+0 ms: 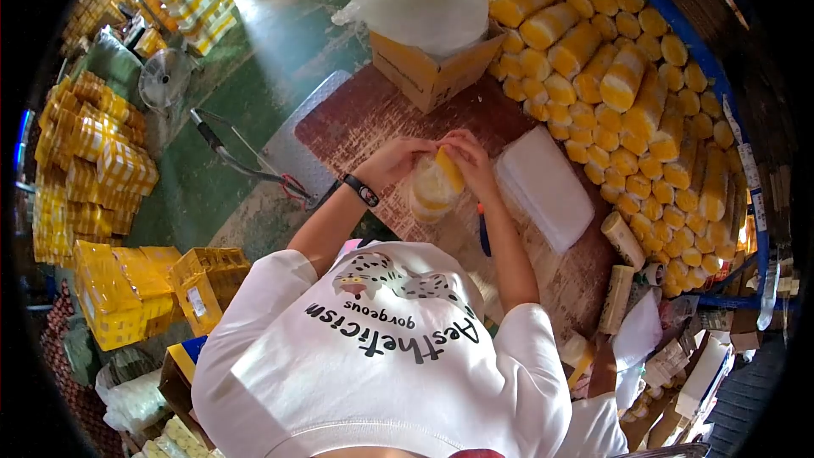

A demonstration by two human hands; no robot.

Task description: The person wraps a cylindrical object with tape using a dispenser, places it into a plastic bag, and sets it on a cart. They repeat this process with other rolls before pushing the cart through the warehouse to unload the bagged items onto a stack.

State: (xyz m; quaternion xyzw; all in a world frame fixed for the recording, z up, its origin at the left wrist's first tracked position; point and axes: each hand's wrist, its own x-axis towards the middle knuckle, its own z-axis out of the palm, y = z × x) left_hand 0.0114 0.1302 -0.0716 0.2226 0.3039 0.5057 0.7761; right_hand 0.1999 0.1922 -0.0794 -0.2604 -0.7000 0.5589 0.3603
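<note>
My left hand, with a black band on its wrist, and my right hand meet over a worn reddish table. Together they grip the top of a clear plastic bag that holds a stack of yellow round pieces. The bag hangs just below my fingers, close to my chest. A flat pile of clear bags lies right of my right hand.
A big heap of yellow wrapped rolls fills the table's right side inside a blue rim. A plastic-lined cardboard box stands beyond my hands. Yellow cartons and a small fan sit on the green floor to the left.
</note>
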